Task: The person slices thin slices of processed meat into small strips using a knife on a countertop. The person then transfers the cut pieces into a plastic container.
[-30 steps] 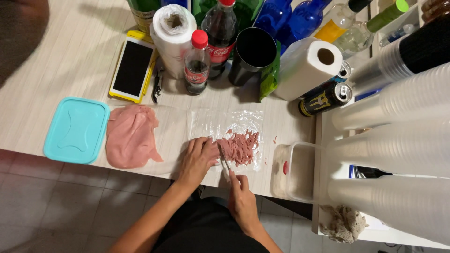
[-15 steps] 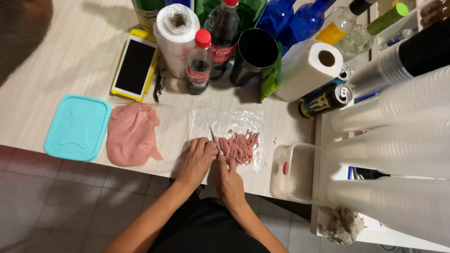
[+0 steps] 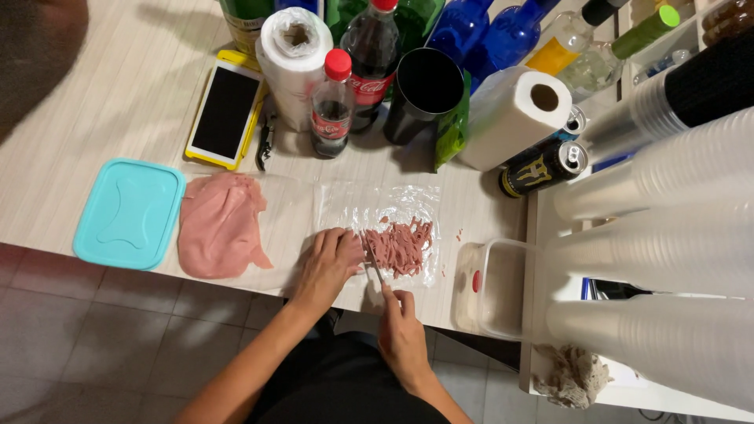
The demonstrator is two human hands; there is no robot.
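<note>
Centre-bottom of frame: left hand [image 3: 330, 263] lies flat, fingers spread, on plastic wrap [image 3: 377, 206] w/ meat strips [image 3: 400, 247] just right of it. Right hand [image 3: 402, 334] clenched round knife [image 3: 375, 268], blade at strips' left edge. Whole slices [image 3: 220, 226] + teal lid [image 3: 129, 212] at left.

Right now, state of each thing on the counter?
left hand: flat on the meat, holding it down
right hand: gripping the knife
meat strips: cut, piled on plastic wrap
meat slices: whole, stacked
teal lid: off, lying flat
clear container: open, looks empty
phone: screen dark
small cola bottle: capped, upright
black can: on its side
</note>
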